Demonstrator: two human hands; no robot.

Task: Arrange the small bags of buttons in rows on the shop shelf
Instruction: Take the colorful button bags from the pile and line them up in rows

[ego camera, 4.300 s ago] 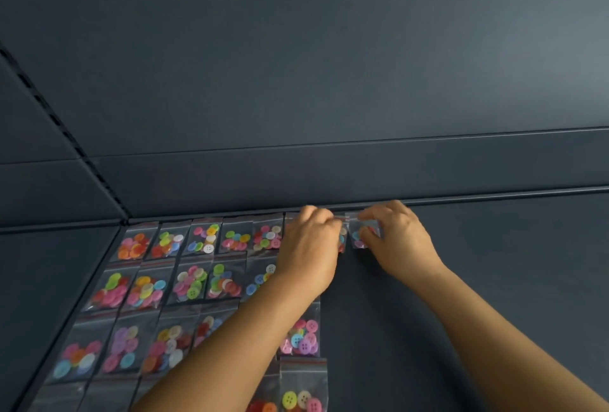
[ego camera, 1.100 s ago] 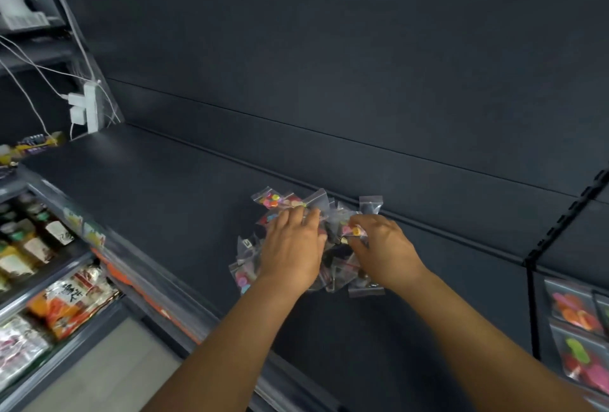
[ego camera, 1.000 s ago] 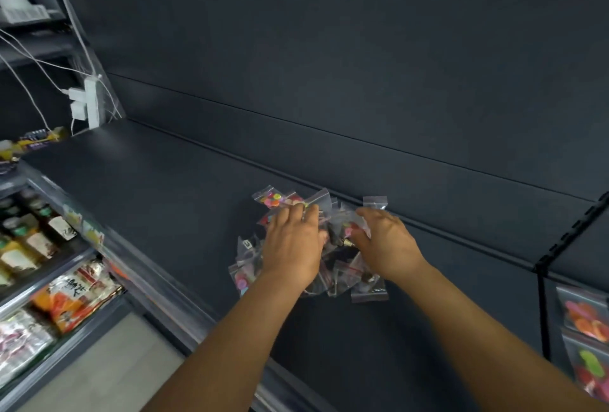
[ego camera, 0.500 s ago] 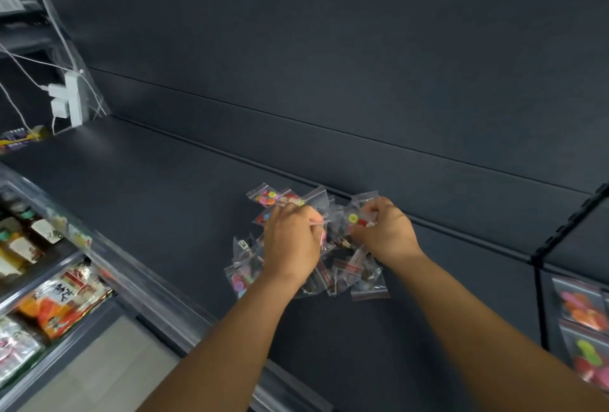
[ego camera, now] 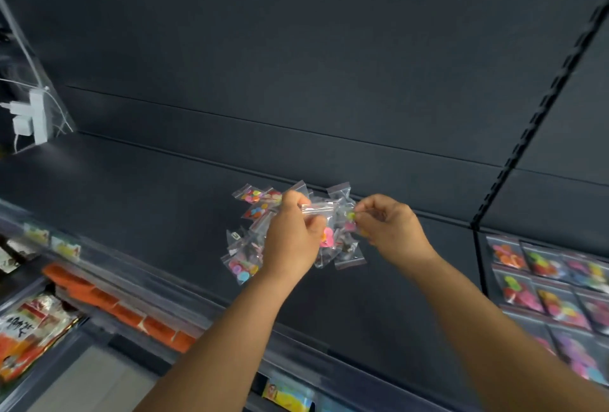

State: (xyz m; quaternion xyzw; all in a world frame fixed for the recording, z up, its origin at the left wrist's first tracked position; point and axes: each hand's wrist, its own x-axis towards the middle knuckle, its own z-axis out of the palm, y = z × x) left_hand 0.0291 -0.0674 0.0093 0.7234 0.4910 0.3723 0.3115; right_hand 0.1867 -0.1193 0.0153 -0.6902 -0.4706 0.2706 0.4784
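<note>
Nearest the camera, two bare forearms reach up from the bottom edge toward the middle of a dark shop shelf. Below its front lip, at lower left, a lower shelf holds orange and white snack packets. The left hand is curled with its back to the camera, thumb and fingers pinched on a clear small bag holding pink buttons; the bag is lifted slightly above the rest. The right hand is also closed, its fingertips nipping the other side of what looks like the same bag, near a yellow-green button, though motion blur makes it hard to be sure it is only one bag. Under and around both hands lies a loose pile of button bags, overlapping at all angles, close to the shelf's back wall. To the right, beyond a slotted upright, the next shelf bay carries bags already laid flat in rows. At far left, a white power adapter with thin cables hangs by the shelf end.
</note>
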